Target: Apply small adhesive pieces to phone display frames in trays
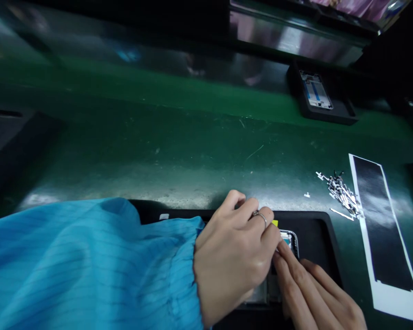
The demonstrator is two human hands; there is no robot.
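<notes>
Yellow tag (274,222) beside a phone frame (289,239), any print too small to read

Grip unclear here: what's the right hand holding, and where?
Cannot tell: the left hand hides where the right hand meets the phone frame.

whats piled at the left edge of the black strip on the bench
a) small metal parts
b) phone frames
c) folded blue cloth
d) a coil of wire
a. The heap of small metal parts lies against the white border of the black strip on the green bench.
</notes>
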